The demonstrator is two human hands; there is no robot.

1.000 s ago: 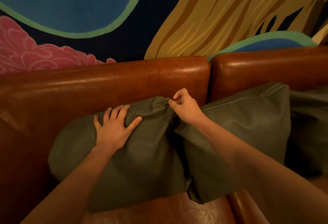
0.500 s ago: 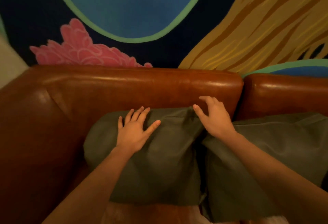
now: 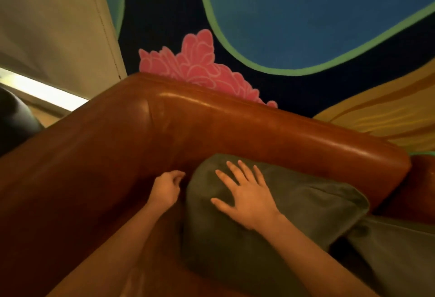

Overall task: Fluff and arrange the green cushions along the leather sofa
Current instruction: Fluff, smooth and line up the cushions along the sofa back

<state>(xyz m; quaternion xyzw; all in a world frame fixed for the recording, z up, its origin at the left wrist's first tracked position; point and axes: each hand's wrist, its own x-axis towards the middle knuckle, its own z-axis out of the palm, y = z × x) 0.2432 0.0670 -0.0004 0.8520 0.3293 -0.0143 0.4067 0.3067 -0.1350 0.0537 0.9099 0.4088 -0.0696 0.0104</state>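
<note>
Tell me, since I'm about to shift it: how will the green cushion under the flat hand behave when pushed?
The green cushion probably yields softly; it dents beneath the right hand. It likely slides easily on the glossy sofa.

The second cushion [image 3: 400, 256] was cut off at four o'clock; the left hand [image 3: 166, 188] hid its own fingertips.

A dull green cushion [image 3: 270, 221] fills the lower centre of the frame, plump and rounded, its fabric soft and lightly creased. It leans against the backrest of the brown leather sofa [image 3: 164, 132], near the sofa's corner at the left. A second green cushion [image 3: 400, 254] lies at the lower right, partly tucked under the first one's right end and cut off by the frame edge.
</note>
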